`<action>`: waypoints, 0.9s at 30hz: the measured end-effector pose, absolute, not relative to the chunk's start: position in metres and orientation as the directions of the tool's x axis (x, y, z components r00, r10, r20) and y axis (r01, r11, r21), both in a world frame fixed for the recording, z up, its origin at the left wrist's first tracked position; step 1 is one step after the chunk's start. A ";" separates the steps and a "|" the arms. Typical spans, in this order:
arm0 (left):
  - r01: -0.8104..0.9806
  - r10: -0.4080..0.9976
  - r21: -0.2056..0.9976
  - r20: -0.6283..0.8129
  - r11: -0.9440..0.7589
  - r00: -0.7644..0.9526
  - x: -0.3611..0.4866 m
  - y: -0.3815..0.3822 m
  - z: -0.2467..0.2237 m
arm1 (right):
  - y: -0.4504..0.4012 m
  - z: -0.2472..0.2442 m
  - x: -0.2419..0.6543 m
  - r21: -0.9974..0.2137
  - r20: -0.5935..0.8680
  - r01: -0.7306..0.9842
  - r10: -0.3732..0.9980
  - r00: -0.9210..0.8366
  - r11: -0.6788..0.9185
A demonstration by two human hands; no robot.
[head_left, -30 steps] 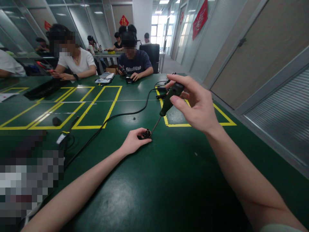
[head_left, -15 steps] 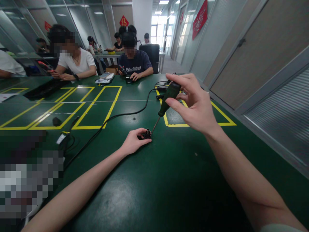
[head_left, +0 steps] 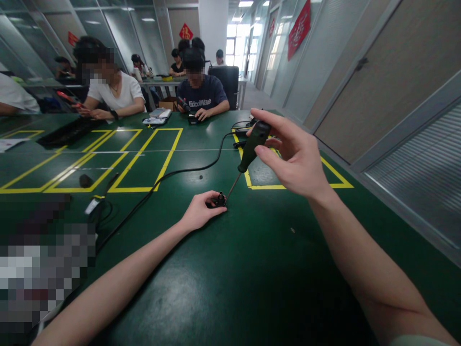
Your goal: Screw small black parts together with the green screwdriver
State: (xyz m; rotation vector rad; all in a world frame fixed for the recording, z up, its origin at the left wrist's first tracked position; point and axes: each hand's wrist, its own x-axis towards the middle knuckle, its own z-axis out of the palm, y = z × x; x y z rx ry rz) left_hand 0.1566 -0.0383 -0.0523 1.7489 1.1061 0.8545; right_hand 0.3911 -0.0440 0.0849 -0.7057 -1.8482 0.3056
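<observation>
My left hand (head_left: 197, 211) pinches a small black part (head_left: 220, 200) against the green table top (head_left: 245, 269), its fingers and thumb on either side. A short round post stands up from the part. My right hand (head_left: 295, 154) holds a screwdriver (head_left: 253, 146) by its dark green handle, with fingertips near the top end and the thumb close to the side. The thin shaft slants down and left, and its tip meets the right side of the black part. The exact contact point is too small to make out.
A black cable (head_left: 183, 170) curves across the table beyond my left hand. Yellow tape (head_left: 133, 190) marks rectangles. A dark lump (head_left: 85, 181) and a tagged cable (head_left: 92, 205) lie left. Two people sit across the table, one near a black tray (head_left: 68, 133).
The fingers and thumb of my right hand have shifted slightly right around the screwdriver handle. My left hand and the black part look unmoved.
</observation>
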 end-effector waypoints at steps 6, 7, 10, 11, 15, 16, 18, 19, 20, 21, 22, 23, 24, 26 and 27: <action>0.335 0.929 0.915 0.097 -0.224 0.357 0.157 -0.038 -0.055 | -0.044 0.086 0.391 -0.498 0.786 0.327 0.577 -0.221 0.803; 0.334 0.928 0.915 0.098 -0.226 0.358 0.157 -0.038 -0.055 | -0.044 0.087 0.390 -0.494 0.790 0.334 0.575 -0.213 0.803; 0.335 0.926 0.912 0.107 -0.236 0.362 0.157 -0.037 -0.055 | -0.046 0.088 0.390 -0.501 0.786 0.320 0.578 -0.221 0.804; 0.336 0.925 0.910 0.110 -0.241 0.363 0.157 -0.037 -0.055 | -0.046 0.088 0.390 -0.506 0.783 0.310 0.579 -0.226 0.805; 0.330 0.924 0.912 0.115 -0.244 0.364 0.156 -0.037 -0.056 | -0.047 0.088 0.389 -0.497 0.790 0.326 0.575 -0.214 0.804; 0.327 0.925 0.914 0.115 -0.242 0.362 0.156 -0.037 -0.056 | -0.047 0.089 0.389 -0.489 0.797 0.344 0.570 -0.197 0.802; 0.322 0.926 0.915 0.119 -0.242 0.358 0.156 -0.037 -0.056 | -0.046 0.089 0.389 -0.477 0.811 0.372 0.562 -0.163 0.796; 0.323 0.926 0.914 0.122 -0.245 0.358 0.156 -0.037 -0.057 | -0.046 0.089 0.390 -0.476 0.813 0.377 0.561 -0.156 0.795; 0.326 0.926 0.912 0.124 -0.248 0.357 0.157 -0.038 -0.057 | -0.046 0.089 0.390 -0.477 0.812 0.375 0.562 -0.158 0.795; 0.332 0.926 0.909 0.126 -0.252 0.357 0.157 -0.038 -0.056 | -0.046 0.089 0.390 -0.481 0.809 0.368 0.565 -0.165 0.796; 0.337 0.926 0.906 0.127 -0.254 0.356 0.157 -0.038 -0.056 | -0.046 0.089 0.391 -0.485 0.805 0.357 0.567 -0.175 0.799; 0.340 0.927 0.905 0.128 -0.255 0.354 0.157 -0.038 -0.056 | -0.047 0.089 0.391 -0.488 0.803 0.348 0.568 -0.181 0.801; 0.341 0.928 0.905 0.128 -0.254 0.351 0.157 -0.038 -0.055 | -0.047 0.089 0.391 -0.488 0.804 0.344 0.566 -0.182 0.802; 0.336 0.931 0.909 0.126 -0.246 0.341 0.157 -0.038 -0.054 | -0.047 0.089 0.390 -0.481 0.808 0.364 0.564 -0.168 0.798; 0.334 0.933 0.911 0.123 -0.241 0.338 0.157 -0.039 -0.054 | -0.047 0.089 0.390 -0.475 0.811 0.384 0.563 -0.158 0.792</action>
